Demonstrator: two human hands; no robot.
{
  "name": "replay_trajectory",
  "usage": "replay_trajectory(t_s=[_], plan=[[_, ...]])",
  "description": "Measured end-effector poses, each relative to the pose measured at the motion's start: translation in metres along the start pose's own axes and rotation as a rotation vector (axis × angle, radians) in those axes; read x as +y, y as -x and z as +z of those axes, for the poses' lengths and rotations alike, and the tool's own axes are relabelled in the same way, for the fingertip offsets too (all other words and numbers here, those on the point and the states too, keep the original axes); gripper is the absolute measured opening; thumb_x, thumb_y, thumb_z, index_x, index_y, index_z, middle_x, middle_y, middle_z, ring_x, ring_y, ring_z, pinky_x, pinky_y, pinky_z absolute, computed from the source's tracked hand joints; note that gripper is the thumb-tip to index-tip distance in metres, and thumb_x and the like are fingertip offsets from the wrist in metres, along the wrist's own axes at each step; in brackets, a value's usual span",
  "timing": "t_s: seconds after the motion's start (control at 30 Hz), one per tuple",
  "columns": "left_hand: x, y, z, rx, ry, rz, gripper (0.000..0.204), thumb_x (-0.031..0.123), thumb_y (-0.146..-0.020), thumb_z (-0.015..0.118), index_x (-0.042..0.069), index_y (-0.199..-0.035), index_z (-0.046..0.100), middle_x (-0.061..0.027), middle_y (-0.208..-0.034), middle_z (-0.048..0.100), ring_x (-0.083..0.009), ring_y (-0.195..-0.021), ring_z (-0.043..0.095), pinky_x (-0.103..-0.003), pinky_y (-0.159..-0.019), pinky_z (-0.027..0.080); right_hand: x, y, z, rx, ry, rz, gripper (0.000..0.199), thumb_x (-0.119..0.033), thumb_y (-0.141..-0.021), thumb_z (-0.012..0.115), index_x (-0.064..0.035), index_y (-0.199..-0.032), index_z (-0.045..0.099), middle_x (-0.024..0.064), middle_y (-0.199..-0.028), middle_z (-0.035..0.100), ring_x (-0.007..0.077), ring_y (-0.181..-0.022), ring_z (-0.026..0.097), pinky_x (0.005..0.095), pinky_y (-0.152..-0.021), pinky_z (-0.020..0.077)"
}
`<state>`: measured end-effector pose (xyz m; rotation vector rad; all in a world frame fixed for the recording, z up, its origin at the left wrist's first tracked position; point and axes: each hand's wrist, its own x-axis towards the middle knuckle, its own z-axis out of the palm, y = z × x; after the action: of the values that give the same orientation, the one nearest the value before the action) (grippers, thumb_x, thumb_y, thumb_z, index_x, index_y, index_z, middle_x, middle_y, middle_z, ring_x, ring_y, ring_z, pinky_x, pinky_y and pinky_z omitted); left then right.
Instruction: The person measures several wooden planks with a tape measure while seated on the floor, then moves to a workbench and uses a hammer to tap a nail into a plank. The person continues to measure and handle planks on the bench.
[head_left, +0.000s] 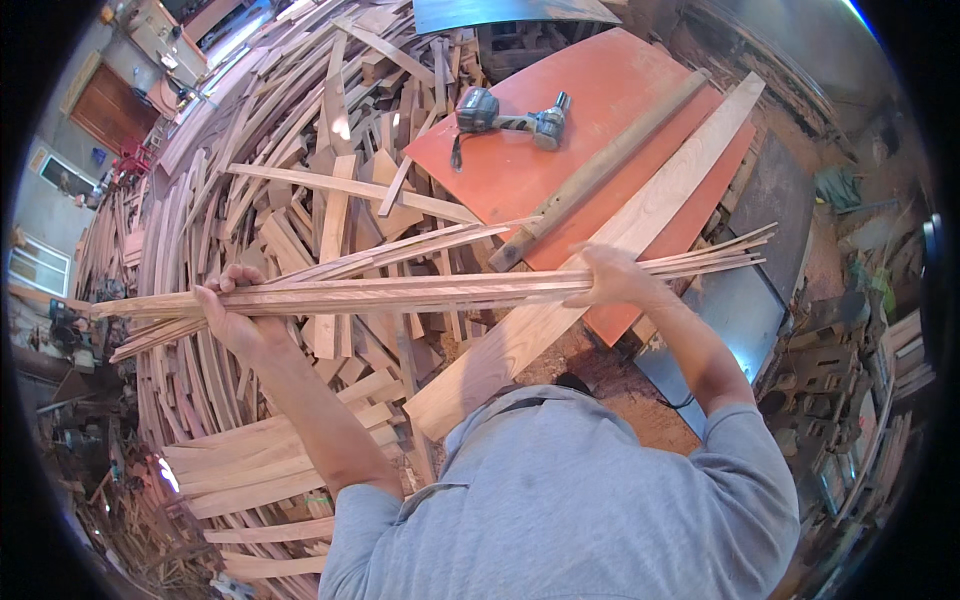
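A bundle of long, thin wooden strips lies crosswise in front of my body, held in both hands. My left hand is closed round it from below near the left end, fingers curled over the top. Toward the other end, my right hand grips the strips, and their loose tips fan out beyond it. A few strips splay upward from the bundle between the hands. Beneath the right hand runs a wide, pale plank, slanting from near my body to the far right.
An orange-red board carries a cordless power tool and a round wooden pole. Heaps of offcuts and long slats cover the left. Stacked boards lie at lower left, and a metal sheet sits at right.
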<state>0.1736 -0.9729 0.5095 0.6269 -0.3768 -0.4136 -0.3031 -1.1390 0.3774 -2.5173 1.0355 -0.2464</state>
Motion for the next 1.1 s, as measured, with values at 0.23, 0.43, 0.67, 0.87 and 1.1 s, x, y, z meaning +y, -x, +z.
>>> replay_trajectory(t_s=[0.23, 0.43, 0.67, 0.87, 1.1], plan=[[0.031, 0.017, 0.081, -0.632, -0.202, -0.039, 0.023, 0.030, -0.104, 0.067, 0.011, -0.094, 0.059, 0.0036, -0.068, 0.050, -0.0086, -0.056, 0.047, -0.027, -0.057, 0.042, 0.004, -0.002, 0.052, -0.158, 0.052, 0.133, 0.030, -0.022, -0.075, 0.071, -0.0083, -0.102, 0.073, 0.0205, -0.083, 0.072, 0.0415, -0.084, 0.072, 0.0546, -0.078, 0.0560], [-0.023, 0.067, 0.163, -0.727, -0.809, 0.157, 0.018, 0.017, -0.100, 0.072, 0.008, -0.086, 0.067, 0.0067, -0.066, 0.056, -0.0023, -0.057, 0.049, -0.023, -0.049, 0.037, 0.008, -0.001, 0.089, -0.057, 0.041, -0.003, 0.016, -0.018, -0.070, 0.068, -0.0070, -0.082, 0.072, 0.0205, -0.067, 0.066, 0.0424, -0.070, 0.070, 0.0526, -0.065, 0.0567], [-0.062, 0.109, 0.203, -1.011, -0.972, 0.066, 0.009, 0.010, -0.095, 0.072, 0.004, -0.101, 0.071, 0.0043, -0.063, 0.059, -0.0020, -0.057, 0.049, -0.025, -0.050, 0.038, 0.005, 0.025, 0.121, -0.048, 0.046, 0.016, 0.016, -0.017, -0.070, 0.068, -0.0051, -0.080, 0.073, 0.0223, -0.071, 0.068, 0.0424, -0.074, 0.071, 0.0528, -0.069, 0.0577], [-0.095, 0.171, 0.212, -1.386, -1.206, 0.372, 0.018, 0.015, -0.084, 0.073, 0.007, -0.095, 0.062, -0.0176, -0.073, 0.069, -0.0383, -0.069, 0.071, -0.051, -0.060, 0.055, -0.037, 0.037, 0.107, -0.366, 0.029, 0.218, 0.020, -0.019, -0.079, 0.065, -0.0093, -0.091, 0.078, 0.0194, -0.089, 0.076, 0.0402, -0.088, 0.075, 0.0492, -0.078, 0.0601], [-0.124, 0.226, 0.191, -1.590, -1.270, 0.156, 0.017, 0.018, -0.086, 0.069, 0.004, -0.093, 0.063, -0.0173, -0.074, 0.070, -0.0379, -0.071, 0.073, -0.051, -0.063, 0.057, -0.051, 0.086, 0.167, -0.642, -0.027, 0.367, 0.033, -0.032, -0.089, 0.062, -0.0085, -0.105, 0.078, 0.0212, -0.107, 0.076, 0.0393, -0.103, 0.074, 0.0524, -0.089, 0.0575]])
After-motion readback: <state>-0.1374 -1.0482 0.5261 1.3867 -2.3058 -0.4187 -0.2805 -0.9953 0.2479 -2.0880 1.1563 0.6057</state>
